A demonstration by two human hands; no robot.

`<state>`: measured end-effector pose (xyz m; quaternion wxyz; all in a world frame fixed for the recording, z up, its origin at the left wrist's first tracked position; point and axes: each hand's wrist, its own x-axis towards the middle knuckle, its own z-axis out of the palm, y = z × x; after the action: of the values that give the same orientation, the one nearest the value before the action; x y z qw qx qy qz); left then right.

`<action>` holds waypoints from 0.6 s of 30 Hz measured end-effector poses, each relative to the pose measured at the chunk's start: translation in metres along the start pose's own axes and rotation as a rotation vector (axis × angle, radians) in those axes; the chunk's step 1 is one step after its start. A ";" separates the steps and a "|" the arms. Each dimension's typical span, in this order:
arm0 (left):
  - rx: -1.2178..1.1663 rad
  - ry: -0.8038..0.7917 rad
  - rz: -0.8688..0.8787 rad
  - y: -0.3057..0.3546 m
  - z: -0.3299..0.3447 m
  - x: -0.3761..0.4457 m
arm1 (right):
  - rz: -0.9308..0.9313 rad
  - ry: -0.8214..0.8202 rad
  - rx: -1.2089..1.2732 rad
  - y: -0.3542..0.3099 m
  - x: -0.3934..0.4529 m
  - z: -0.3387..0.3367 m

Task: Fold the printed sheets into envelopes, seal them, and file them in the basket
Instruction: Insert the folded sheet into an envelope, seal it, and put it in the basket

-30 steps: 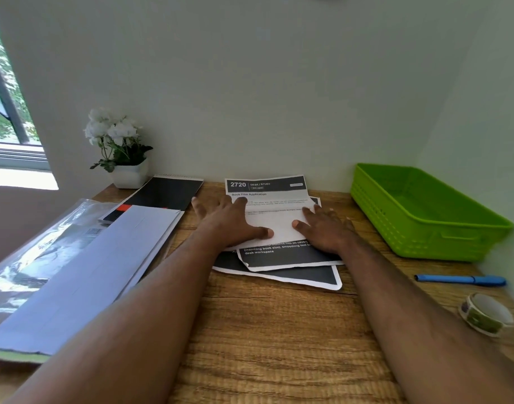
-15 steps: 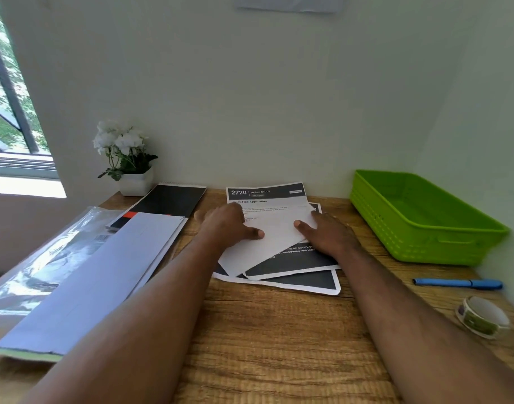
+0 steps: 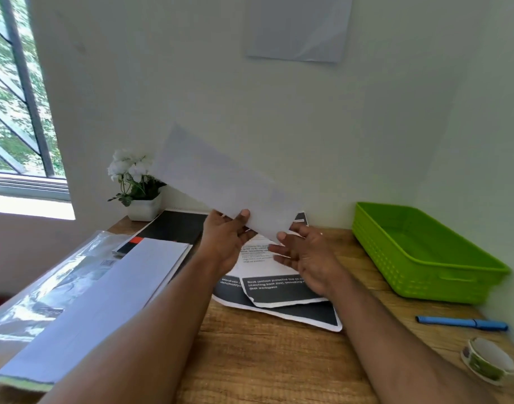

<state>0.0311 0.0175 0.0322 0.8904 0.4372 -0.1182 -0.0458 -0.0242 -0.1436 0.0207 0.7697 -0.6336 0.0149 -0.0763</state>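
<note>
Pinching folded sheet (image 3: 220,182) aloft: left hand (image 3: 225,243) fingers | right hand (image 3: 308,258) fingers spread, relaxed

Your wood-grain worktop (image 3: 267,360) carries printed black-and-white sheets (image 3: 282,304) at centre. Right: a green plastic basket (image 3: 424,255), a blue pen (image 3: 461,322), a tape roll (image 3: 489,363). Left: a potted white flower (image 3: 136,182) and white envelopes (image 3: 101,301).
</note>
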 end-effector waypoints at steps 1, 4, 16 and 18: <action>-0.008 -0.025 -0.028 0.000 0.001 -0.002 | -0.012 0.050 0.055 0.000 0.001 0.003; -0.103 -0.031 -0.098 0.003 0.000 -0.003 | -0.084 0.200 0.192 -0.006 0.007 -0.009; 0.017 0.378 0.036 0.017 -0.037 0.014 | -0.141 0.333 0.145 -0.007 0.012 -0.064; 0.315 0.381 0.098 0.016 -0.044 0.018 | -0.136 0.351 0.108 -0.005 0.011 -0.068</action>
<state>0.0588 0.0576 0.0217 0.8188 0.5649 0.0250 0.0993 -0.0223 -0.2124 0.0126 0.7811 -0.5681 0.1022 -0.2383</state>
